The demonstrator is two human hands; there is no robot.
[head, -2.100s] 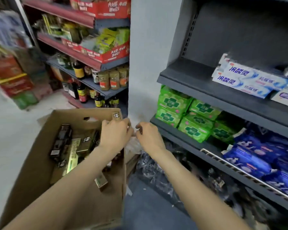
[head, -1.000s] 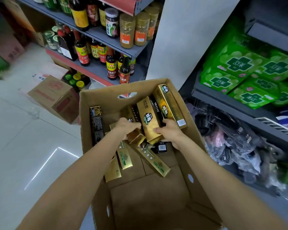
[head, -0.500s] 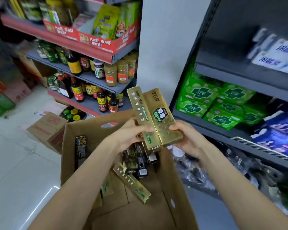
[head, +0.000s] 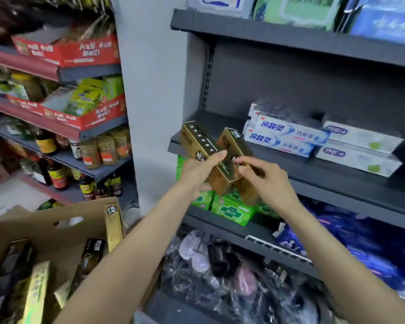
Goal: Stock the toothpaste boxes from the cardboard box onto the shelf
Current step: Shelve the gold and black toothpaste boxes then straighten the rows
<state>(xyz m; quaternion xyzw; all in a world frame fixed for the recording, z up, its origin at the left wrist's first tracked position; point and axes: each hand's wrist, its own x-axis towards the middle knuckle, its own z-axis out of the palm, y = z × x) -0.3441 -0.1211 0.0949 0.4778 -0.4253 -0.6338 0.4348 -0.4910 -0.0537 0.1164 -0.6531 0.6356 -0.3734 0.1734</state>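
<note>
Two gold toothpaste boxes (head: 211,157) gripped by left hand (head: 198,170), right hand (head: 265,177) pinching one, before grey shelf (head: 337,174), cardboard box (head: 45,228) below.

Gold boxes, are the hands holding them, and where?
Yes. The left hand grips one gold box and the right hand the other gold box, both near their lower ends.

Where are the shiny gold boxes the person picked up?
In the head view, centre, the two gold boxes are held up by the left hand and right hand, before the grey shelf, left of the white toothpaste boxes.
</note>
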